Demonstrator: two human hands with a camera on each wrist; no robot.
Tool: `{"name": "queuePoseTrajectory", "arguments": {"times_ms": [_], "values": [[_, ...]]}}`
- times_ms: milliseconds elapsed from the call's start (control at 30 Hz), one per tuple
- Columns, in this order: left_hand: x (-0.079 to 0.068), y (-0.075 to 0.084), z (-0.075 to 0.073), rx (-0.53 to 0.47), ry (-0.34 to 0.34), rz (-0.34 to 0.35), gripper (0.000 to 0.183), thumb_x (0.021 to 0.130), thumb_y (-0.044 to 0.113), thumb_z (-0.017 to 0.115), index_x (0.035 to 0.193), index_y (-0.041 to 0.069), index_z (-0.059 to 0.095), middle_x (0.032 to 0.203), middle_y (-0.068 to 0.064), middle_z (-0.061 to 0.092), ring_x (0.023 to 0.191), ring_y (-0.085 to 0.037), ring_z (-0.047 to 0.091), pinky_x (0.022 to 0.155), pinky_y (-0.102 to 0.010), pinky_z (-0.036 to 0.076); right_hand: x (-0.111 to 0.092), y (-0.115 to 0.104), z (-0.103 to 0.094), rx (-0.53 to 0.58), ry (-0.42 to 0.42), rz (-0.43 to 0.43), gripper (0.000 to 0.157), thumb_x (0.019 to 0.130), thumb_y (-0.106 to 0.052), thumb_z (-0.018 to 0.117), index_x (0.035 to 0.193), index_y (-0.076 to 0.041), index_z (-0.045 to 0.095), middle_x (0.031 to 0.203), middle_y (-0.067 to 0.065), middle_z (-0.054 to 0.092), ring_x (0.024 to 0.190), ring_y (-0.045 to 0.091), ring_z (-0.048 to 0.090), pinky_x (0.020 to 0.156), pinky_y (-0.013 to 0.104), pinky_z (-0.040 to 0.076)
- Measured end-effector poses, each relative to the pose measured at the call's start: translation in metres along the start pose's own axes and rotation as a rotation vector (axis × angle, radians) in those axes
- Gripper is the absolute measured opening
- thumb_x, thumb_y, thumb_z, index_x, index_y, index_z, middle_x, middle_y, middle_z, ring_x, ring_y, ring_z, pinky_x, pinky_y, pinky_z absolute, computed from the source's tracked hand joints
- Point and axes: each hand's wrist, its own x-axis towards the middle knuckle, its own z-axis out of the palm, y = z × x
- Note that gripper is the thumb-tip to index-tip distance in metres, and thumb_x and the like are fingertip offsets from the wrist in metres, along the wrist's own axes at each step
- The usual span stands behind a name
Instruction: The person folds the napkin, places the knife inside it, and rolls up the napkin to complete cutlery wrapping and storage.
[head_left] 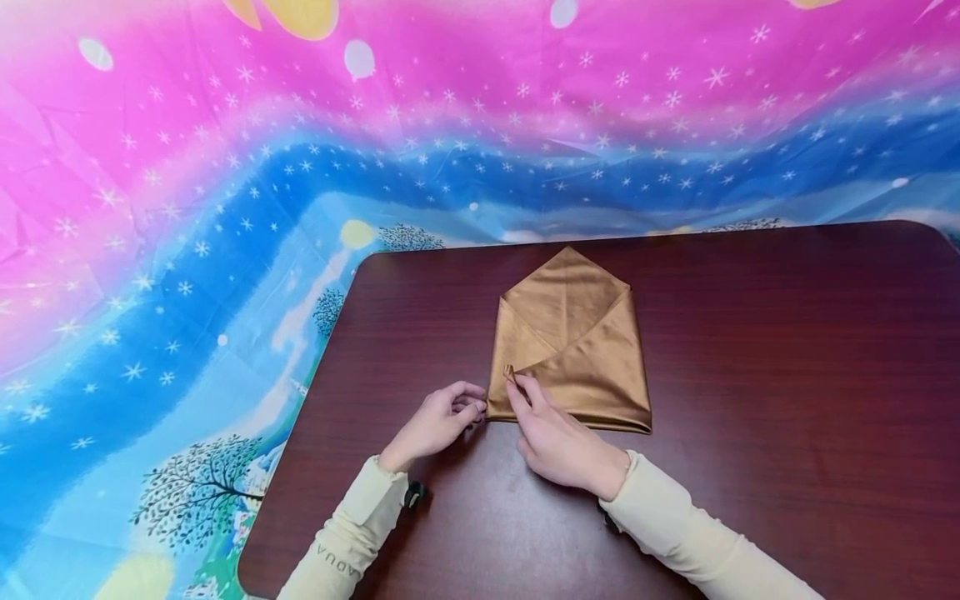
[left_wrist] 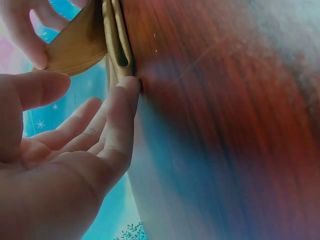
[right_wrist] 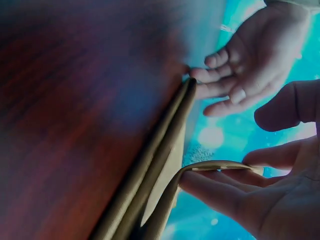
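A shiny gold cloth napkin (head_left: 592, 367), folded like an envelope, lies on the dark table with its pointed end away from me. My right hand (head_left: 558, 437) holds the tip of its front flap (right_wrist: 212, 164) between the fingers, lifted off the layers beneath, with the thumb apart in the right wrist view. At the napkin's near left corner is my left hand (head_left: 435, 421). One left fingertip (left_wrist: 131, 84) touches the end of the stacked folded edge (left_wrist: 119, 35), while the left thumb (left_wrist: 45, 90) stands away from it.
The reddish-brown wooden table (head_left: 787, 375) has rounded corners and extends to both sides of the napkin. Behind it and along its left side hangs a pink and blue cloth backdrop (head_left: 247, 167) printed with snowflakes and trees.
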Motion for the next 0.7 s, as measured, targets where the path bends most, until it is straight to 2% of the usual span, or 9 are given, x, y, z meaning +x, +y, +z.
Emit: {"name": "queuePoseTrajectory", "arguments": {"times_ms": [333,500,700], "values": [[0.004,0.002,0.000,0.043,0.041,0.003,0.024,0.096,0.017,0.055,0.116,0.005,0.063,0.094,-0.009,0.073,0.082,-0.014,0.069,0.069,-0.023,0.053,0.001,-0.006,0.014,-0.061,-0.153,0.041,0.068,0.086,-0.010,0.060,0.145,0.009,0.032,0.151,0.027,0.029,0.138,0.042,0.033,0.113,0.050,0.031],[0.007,0.003,0.002,0.077,0.057,0.001,0.024,0.097,0.021,0.056,0.112,0.005,0.065,0.092,-0.007,0.073,0.080,-0.014,0.070,0.066,-0.023,0.053,0.001,-0.009,0.018,-0.107,-0.186,0.022,0.062,0.088,-0.009,0.057,0.141,0.012,0.036,0.149,0.028,0.031,0.135,0.048,0.034,0.111,0.055,0.031],[0.011,0.004,0.004,0.136,0.067,0.008,0.021,0.096,0.023,0.057,0.103,0.007,0.069,0.079,-0.004,0.072,0.067,-0.014,0.067,0.058,-0.022,0.049,-0.001,-0.013,0.021,-0.178,-0.233,0.010,0.058,0.088,-0.014,0.060,0.138,0.011,0.043,0.151,0.027,0.032,0.136,0.052,0.032,0.109,0.058,0.032]]}}
